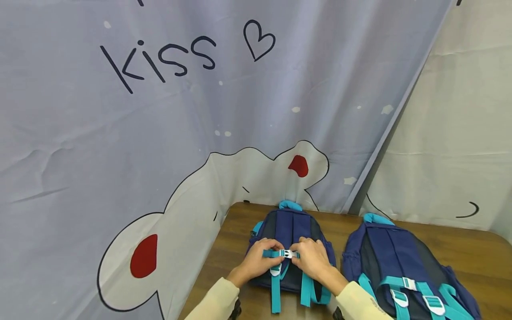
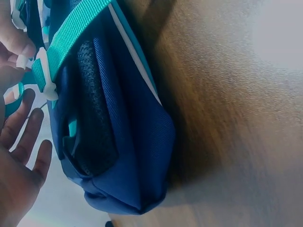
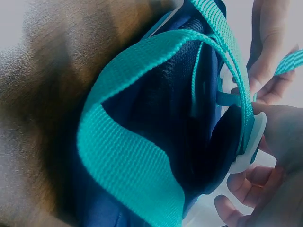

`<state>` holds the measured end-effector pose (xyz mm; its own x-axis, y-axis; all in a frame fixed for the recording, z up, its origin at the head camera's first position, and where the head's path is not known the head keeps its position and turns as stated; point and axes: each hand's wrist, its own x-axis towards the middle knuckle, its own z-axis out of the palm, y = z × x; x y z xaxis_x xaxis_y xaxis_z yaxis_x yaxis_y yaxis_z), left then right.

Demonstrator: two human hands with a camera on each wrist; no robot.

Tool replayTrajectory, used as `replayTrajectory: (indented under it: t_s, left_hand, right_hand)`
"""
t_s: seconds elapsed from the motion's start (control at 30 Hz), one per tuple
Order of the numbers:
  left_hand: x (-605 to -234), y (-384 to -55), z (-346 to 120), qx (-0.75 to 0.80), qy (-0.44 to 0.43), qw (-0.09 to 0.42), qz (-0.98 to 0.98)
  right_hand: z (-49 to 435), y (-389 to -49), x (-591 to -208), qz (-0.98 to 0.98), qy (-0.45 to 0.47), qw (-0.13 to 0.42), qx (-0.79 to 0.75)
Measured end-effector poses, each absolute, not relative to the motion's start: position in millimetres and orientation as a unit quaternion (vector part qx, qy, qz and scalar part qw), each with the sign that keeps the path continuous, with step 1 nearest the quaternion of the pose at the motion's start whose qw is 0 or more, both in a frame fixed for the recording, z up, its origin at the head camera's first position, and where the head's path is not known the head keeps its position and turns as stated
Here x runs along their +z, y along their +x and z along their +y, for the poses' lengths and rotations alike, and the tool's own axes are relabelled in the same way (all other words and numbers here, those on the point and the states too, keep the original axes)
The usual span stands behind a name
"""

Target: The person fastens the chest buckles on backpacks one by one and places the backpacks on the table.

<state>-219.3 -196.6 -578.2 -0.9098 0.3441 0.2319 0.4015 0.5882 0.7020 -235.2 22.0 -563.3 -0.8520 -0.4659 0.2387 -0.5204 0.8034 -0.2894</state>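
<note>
A small navy backpack (image 1: 272,226) with teal straps lies on the table, its strap side up. Over its middle, a white side-release buckle (image 1: 287,254) on a teal chest strap (image 1: 271,254) spans the gap between both hands. My left hand (image 1: 258,258) pinches the strap and buckle at the left end; in the left wrist view its other fingers (image 2: 35,127) are spread. At the opposite end, my right hand (image 1: 314,258) pinches the buckle between thumb and fingers. The right wrist view shows a white strap adjuster (image 3: 251,146) beside that hand, and a looping teal strap (image 3: 128,175).
A second navy backpack (image 1: 394,249) lies to the right on the wooden table (image 1: 224,262), with its white chest buckle (image 1: 409,283) joined. Loose teal strap ends (image 1: 276,295) hang toward the near side. A printed curtain (image 1: 180,120) hangs behind the table.
</note>
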Motion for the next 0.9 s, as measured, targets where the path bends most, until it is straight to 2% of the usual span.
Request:
replayTrajectory:
  t_s: [0.17, 0.33, 0.53, 0.9]
  left_hand:
    - [-576.6, -222.1, -194.1, -0.388, -0.224, 0.045, -0.893]
    - [-579.5, -220.6, -195.9, -0.378, -0.212, 0.055, -0.899]
    - [-582.3, -219.0, -195.6, -0.397, -0.195, 0.044, -0.896]
    - [-585.7, -224.6, -191.9, -0.350, -0.229, 0.069, -0.906]
  right_hand:
    - [20.4, -237.1, -560.8, -0.943, 0.267, 0.076, 0.186]
    - [21.8, -238.1, -558.4, -0.935, 0.261, 0.041, 0.238]
    - [24.8, -239.2, -549.7, -0.922, 0.249, 0.016, 0.295]
    - [19.6, -237.2, -552.2, -0.921, 0.328, 0.092, 0.191]
